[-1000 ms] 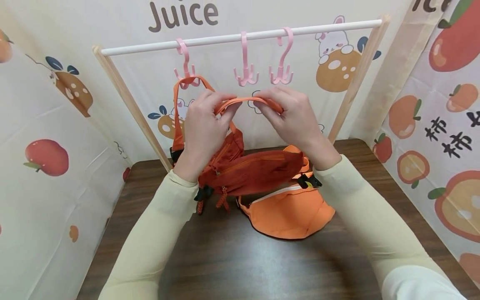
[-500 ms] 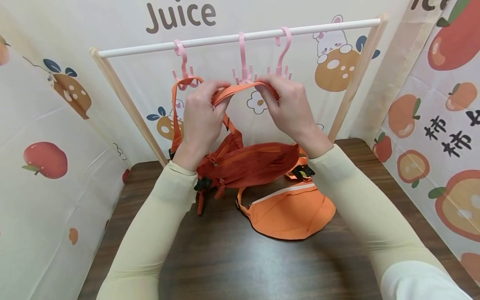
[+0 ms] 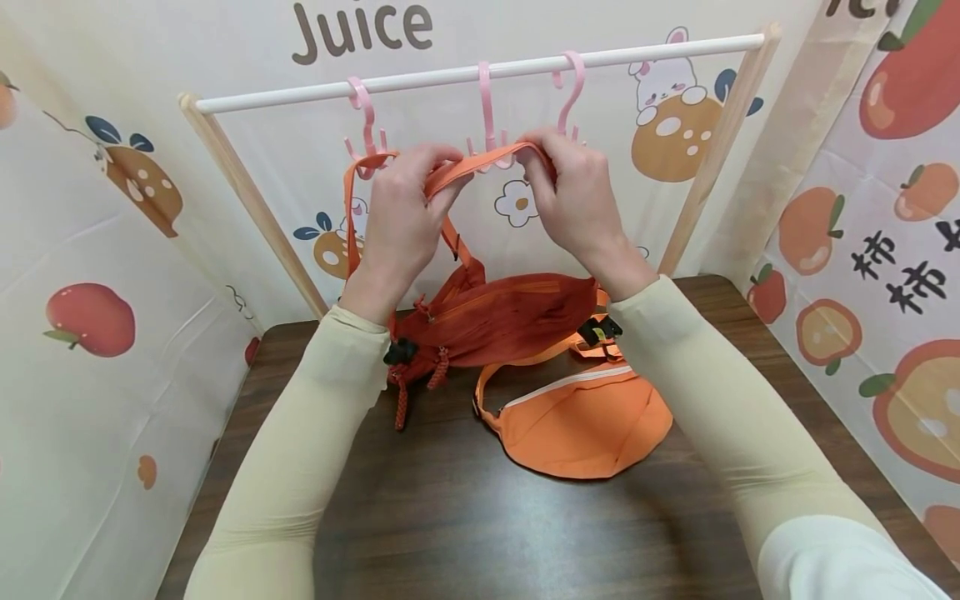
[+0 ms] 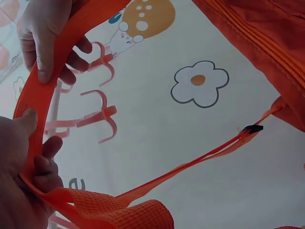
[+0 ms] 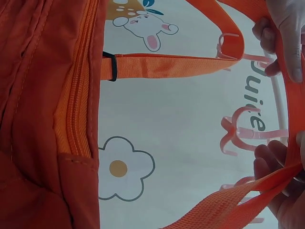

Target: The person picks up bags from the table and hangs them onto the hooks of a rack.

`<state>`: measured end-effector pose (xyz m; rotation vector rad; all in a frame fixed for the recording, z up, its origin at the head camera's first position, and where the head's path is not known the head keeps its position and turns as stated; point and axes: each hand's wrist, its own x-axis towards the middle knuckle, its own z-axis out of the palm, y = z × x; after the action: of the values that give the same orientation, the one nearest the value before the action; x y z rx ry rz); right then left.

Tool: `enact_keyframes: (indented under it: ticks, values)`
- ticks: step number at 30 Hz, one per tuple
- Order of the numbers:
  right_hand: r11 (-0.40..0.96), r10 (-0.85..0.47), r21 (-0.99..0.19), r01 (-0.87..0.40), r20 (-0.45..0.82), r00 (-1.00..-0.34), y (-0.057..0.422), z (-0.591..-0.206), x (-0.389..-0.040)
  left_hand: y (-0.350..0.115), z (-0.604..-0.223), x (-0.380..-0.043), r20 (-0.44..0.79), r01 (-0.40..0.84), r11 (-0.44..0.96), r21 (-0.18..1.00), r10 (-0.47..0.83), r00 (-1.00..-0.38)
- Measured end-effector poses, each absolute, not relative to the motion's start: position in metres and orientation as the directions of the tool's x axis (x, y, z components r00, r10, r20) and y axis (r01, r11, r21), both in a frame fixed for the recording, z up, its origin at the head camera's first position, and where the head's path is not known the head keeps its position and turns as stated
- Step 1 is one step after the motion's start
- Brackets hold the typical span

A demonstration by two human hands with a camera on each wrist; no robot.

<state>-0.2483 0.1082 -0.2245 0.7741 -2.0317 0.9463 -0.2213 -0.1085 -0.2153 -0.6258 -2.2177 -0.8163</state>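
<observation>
My left hand (image 3: 405, 208) and right hand (image 3: 573, 196) pinch an orange strap (image 3: 489, 158) between thumb and fingers, a short stretch of it spanning the gap. Below them the strap's dark red-orange waist bag (image 3: 517, 312) hangs over the table, zipper up, with braided pulls dangling. The held stretch overlaps the prongs of the middle pink hook (image 3: 486, 108) in the head view. In the left wrist view the strap (image 4: 35, 109) runs in front of two pink hooks (image 4: 100, 117). The right hand sits slightly higher, near the right pink hook (image 3: 576, 92).
From the left pink hook (image 3: 363, 108) another bag hangs by its orange strap (image 3: 351, 217), partly behind my left hand. A bright orange waist bag (image 3: 588, 429) lies on the dark wooden table (image 3: 480, 533). A white rod (image 3: 652, 57) on wooden posts carries the hooks.
Both hands have risen with the strap, the right one more, bringing it level with the middle hook's prongs. The red-orange bag has been lifted slightly along with it.
</observation>
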Motion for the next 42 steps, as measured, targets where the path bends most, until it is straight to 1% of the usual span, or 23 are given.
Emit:
enact_keyframes:
  ticks: [6,12,17,21,28,35,42]
  values:
    - [0.562,-0.196,-0.399,-0.724,0.787,-0.585,0.106,-0.221,-0.253,-0.109,-0.21,-0.228,0.725,0.609,0.702,0.369,0.193,-0.662]
    - [0.583,-0.177,-0.442,-0.682,0.749,-0.638,0.103,-0.218,-0.258,-0.108,-0.207,-0.234,0.702,0.575,0.729,0.372,0.184,-0.688]
    - [0.604,-0.161,-0.451,-0.657,0.738,-0.655,0.102,-0.216,-0.262,-0.106,-0.205,-0.238,0.674,0.539,0.743,0.397,0.163,-0.72]
    - [0.628,-0.147,-0.465,-0.623,0.716,-0.682,0.102,-0.215,-0.264,-0.105,-0.204,-0.242,0.653,0.509,0.754,0.416,0.142,-0.744]
    - [0.658,-0.144,-0.472,-0.588,0.687,-0.712,0.101,-0.212,-0.269,-0.103,-0.204,-0.248,0.625,0.474,0.76,0.446,0.115,-0.772]
    - [0.685,-0.143,-0.501,-0.529,0.619,-0.772,0.1,-0.211,-0.273,-0.101,-0.206,-0.253,0.6,0.454,0.759,0.467,0.105,-0.793]
    - [0.689,-0.154,-0.517,-0.508,0.581,-0.799,0.101,-0.214,-0.278,-0.1,-0.212,-0.256,0.565,0.418,0.773,0.478,0.094,-0.82]
